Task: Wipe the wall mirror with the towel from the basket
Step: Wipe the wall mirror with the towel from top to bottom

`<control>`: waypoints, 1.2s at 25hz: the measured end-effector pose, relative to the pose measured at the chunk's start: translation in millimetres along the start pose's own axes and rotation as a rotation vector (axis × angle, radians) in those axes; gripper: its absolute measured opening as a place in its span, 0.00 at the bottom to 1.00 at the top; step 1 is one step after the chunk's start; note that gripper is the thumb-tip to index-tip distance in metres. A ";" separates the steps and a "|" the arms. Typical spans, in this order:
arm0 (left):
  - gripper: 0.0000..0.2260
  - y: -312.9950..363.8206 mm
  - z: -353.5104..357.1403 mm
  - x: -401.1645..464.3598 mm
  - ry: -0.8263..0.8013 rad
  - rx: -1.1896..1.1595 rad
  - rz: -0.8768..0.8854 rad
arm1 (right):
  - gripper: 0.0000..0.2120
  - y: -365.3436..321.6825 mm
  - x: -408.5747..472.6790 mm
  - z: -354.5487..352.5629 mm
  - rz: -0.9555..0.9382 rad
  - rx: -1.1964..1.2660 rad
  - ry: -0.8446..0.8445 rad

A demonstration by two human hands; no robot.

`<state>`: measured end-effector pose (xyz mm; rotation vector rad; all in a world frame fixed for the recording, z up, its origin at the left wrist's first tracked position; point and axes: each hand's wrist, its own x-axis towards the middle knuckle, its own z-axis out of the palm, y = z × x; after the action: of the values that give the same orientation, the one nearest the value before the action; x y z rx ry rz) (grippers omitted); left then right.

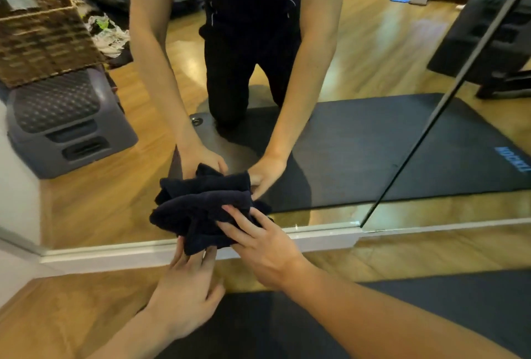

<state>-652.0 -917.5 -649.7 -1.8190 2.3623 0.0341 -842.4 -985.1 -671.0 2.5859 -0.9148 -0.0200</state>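
- Towel (201, 212): dark navy, bunched into a loose wad, held against the bottom strip of the wall mirror (359, 157), just above the white lower frame (316, 239). Its reflection sits directly above it in the glass.
- Right hand (261, 246): fingers spread fairly straight over the front of the wad, pressing it to the glass rather than clenching it.
- Left hand (186, 286): under the hanging folds, fingers reaching up into the cloth; whether they pinch it or merely support it, I cannot tell.
- Handling, as judged: soft, light, limp terry. No stiffness, so it collapses and trails loose ends. It should grip glass well enough and not slip from the fingers.
- Best hold, as judged: gather the loose tails into the palm and keep a flat pad under the fingers, so that the pressure spreads evenly and no corner drags.
- Mirror: rigid and fragile, so use moderate pressure only. A seam (431, 117) runs diagonally between panels at the right.
- Wicker basket (43, 36) sits on a grey step platform (66, 128), seen at the left, well apart from the hands.
- Black mat (287, 327) under the forearms.
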 end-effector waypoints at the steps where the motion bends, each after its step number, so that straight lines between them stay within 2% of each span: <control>1: 0.29 12.4 1.6 6.3 0.041 0.041 0.037 | 0.27 11.0 -14.1 6.7 -0.001 -0.004 -0.011; 3: 0.31 37.9 3.1 20.9 0.060 0.078 0.090 | 0.28 34.3 -40.2 16.2 0.017 0.003 -0.018; 6: 0.36 75.1 -1.0 38.5 0.029 0.094 0.117 | 0.24 64.6 -77.1 30.5 0.053 0.013 -0.030; 9: 0.37 102.4 -7.0 50.9 -0.017 0.078 0.162 | 0.25 85.9 -104.4 39.0 0.052 -0.025 -0.035; 18: 0.31 153.2 -8.5 92.8 0.132 0.134 0.450 | 0.24 144.8 -177.6 50.4 0.062 -0.100 -0.027; 25: 0.33 170.0 9.5 107.8 0.184 0.130 0.487 | 0.24 136.8 -193.5 77.3 0.153 -0.047 0.059; 30: 0.36 179.6 28.6 110.2 0.108 0.170 0.501 | 0.33 124.3 -201.1 99.0 0.197 -0.016 -0.007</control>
<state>-848.9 -973.1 -707.5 -1.1484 2.7368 -0.2036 -1089.4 -986.8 -739.5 2.4713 -1.1621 0.0186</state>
